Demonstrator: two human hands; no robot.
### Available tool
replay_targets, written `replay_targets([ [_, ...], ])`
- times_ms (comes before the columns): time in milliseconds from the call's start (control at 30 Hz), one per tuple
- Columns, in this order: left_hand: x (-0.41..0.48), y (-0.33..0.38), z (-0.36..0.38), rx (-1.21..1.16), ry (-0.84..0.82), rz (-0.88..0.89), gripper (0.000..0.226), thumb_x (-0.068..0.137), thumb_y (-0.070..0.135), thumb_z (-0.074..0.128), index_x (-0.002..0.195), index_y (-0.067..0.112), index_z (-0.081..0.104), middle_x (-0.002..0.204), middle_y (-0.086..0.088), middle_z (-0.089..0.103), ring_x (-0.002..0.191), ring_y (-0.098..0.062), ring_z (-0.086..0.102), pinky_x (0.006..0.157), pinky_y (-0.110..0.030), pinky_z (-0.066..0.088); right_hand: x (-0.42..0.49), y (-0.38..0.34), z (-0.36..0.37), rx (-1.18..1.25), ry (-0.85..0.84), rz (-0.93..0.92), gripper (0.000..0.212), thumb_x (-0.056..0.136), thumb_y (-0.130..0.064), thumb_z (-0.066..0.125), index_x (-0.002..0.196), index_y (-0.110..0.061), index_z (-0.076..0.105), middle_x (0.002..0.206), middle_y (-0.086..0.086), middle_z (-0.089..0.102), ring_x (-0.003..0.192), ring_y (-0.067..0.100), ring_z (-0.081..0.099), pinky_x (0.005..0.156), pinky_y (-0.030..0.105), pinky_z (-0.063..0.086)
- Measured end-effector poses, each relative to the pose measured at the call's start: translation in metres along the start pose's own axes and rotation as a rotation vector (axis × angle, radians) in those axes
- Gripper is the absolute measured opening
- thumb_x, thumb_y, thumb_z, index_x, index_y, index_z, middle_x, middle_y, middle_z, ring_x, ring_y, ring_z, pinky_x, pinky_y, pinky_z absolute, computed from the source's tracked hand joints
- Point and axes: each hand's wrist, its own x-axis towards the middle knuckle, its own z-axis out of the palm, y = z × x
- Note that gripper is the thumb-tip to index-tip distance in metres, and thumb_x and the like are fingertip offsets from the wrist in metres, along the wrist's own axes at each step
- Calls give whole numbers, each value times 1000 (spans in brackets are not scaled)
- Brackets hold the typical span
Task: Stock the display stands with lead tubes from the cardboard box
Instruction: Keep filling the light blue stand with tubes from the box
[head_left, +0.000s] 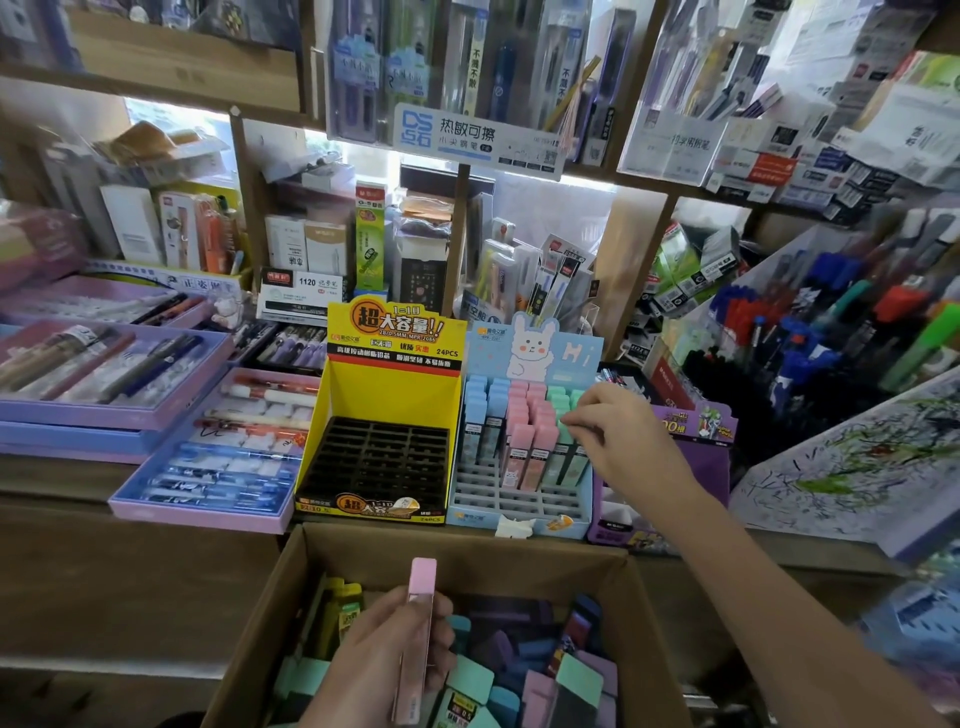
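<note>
Left hand (374, 660) down at 6 o'clock, fingers and thumb wrapped around one pink lead tube (418, 613), which stands nearly upright above the cardboard box (467, 561). Below it, the box holds a jumbled heap of tubes in mint, blue, purple, pink and yellow-and-black, too tangled to count, with bare cardboard wall showing along the far side. Up at 12 o'clock from the box, two display stands sit side by side on the shelf edge, touching. One is the yellow stand (384, 389), whose black grid (379, 462) is all open slots. At its 3 o'clock is the blue stand (478, 519), loaded at the back in six columns: two blue, two pink and two mint. About three rows of pale grid lie open at the front. Right hand (623, 431) reaches in from 4 o'clock, thumb and forefinger pinching the top of a mint tube (563, 415) in the rightmost columns, other fingers curled. Room is tight at the sides: a lilac pen tray (208, 467) sits just beside the yellow stand at 9 o'clock, and a purple stand (696, 457) crowds the blue one at 3 o'clock.
</note>
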Motion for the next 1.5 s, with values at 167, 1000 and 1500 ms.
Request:
replay_targets([
  [167,0,9,1,50,21,67,25,98,8,58,91,-8,75,72,-18,60,62,-30,58,60,-35,48,-36,-17,1,211,157,62,10,92,-4,72,98,-11,76,87,-10,61,73,1,56,69,9,44],
  [1000,54,89,61,587,69,712,5,91,19,73,86,18,75,83,-6,75,76,-21,66,67,-28,54,-138,-4,95,473,-680,587,8,93,-28,72,98,-33,70,95,-12,73,90,2,68,80,21,55],
  [1500,80,81,86,929,54,871,23,90,17,75,81,38,70,78,26,72,77,5,67,71,-21,54,-140,-5,95,489,-668,580,11,95,-24,70,100,-34,70,97,-10,72,92,4,67,88,27,57],
])
